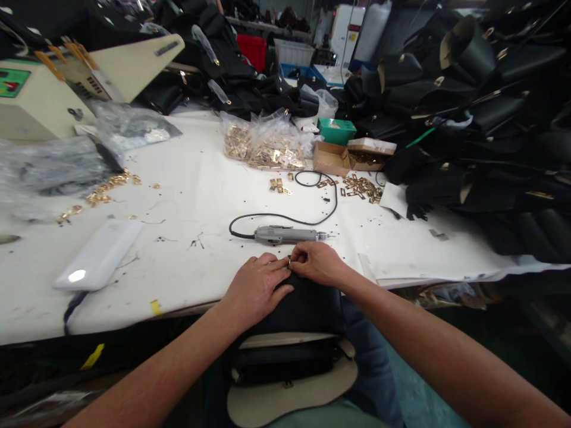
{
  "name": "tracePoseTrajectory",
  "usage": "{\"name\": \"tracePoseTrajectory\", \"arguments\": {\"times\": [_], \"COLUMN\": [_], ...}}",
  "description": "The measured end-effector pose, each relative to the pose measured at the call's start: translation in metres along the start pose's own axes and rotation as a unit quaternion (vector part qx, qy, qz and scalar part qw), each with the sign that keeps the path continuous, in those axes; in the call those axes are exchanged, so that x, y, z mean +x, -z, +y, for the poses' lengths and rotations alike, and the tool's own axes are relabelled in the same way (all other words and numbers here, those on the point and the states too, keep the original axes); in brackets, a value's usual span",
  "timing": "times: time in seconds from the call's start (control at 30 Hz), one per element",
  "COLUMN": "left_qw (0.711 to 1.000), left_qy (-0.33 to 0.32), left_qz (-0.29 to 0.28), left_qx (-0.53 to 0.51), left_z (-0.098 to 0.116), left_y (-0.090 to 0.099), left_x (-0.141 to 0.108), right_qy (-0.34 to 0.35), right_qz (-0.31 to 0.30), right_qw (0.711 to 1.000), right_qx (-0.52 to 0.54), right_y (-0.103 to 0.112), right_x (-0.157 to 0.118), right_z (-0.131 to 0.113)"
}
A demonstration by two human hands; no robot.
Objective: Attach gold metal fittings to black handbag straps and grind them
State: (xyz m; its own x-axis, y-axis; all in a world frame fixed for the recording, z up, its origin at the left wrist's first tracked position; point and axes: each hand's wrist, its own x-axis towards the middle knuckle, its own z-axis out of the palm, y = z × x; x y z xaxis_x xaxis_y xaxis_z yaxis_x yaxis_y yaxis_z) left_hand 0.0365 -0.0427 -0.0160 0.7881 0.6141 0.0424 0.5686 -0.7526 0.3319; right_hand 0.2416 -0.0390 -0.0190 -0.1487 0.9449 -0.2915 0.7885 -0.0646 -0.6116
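Note:
A black bag point(307, 309) with a cream-lined flap point(289, 399) rests on my lap against the table's front edge. My left hand point(259, 285) lies over its far end, fingers stretched out and thumb apart. Beside those fingertips, my right hand point(314, 261) is closed in a pinch on a small shiny metal piece point(289, 260); its exact kind is too small to make out. Just beyond both hands, a grey electric screwdriver point(289, 234) lies on the table, bit pointing right, with nobody holding it.
The screwdriver's black cord point(276, 215) loops across the white table point(191, 190). Gold hardware point(361, 187) lies near cardboard boxes point(331, 158) and filled plastic bags point(274, 145). A white power bank point(100, 255) and a cream machine point(40, 98) are left; black bags point(446, 77) are piled right.

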Motion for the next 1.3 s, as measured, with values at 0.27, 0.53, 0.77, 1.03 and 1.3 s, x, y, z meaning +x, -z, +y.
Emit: {"name": "tracePoseTrajectory", "arguments": {"times": [0.27,0.53,0.77,1.03,1.3], "left_qw": [1.0,1.0,0.999,0.997,0.998], "left_qy": [0.0,-0.009,-0.028,-0.028,-0.02], "left_qz": [0.006,0.003,-0.041,-0.051,-0.031], "left_qx": [-0.007,0.003,0.016,0.058,0.05], "left_z": [-0.003,-0.001,0.0,0.01,0.008], "left_y": [-0.002,0.002,0.012,0.018,0.012], "left_x": [0.001,0.0,0.005,0.008,0.001], "right_qy": [0.033,0.029,-0.011,-0.017,-0.003], "right_qz": [0.008,-0.016,-0.037,-0.042,-0.03], "right_qw": [0.999,0.999,0.999,0.999,0.999], "right_qx": [0.002,0.038,-0.021,-0.008,-0.01], "right_y": [0.0,0.0,0.005,0.01,0.01], "right_x": [0.0,0.0,0.004,0.001,0.003], "right_z": [0.007,0.009,-0.003,-0.008,-0.007]}}
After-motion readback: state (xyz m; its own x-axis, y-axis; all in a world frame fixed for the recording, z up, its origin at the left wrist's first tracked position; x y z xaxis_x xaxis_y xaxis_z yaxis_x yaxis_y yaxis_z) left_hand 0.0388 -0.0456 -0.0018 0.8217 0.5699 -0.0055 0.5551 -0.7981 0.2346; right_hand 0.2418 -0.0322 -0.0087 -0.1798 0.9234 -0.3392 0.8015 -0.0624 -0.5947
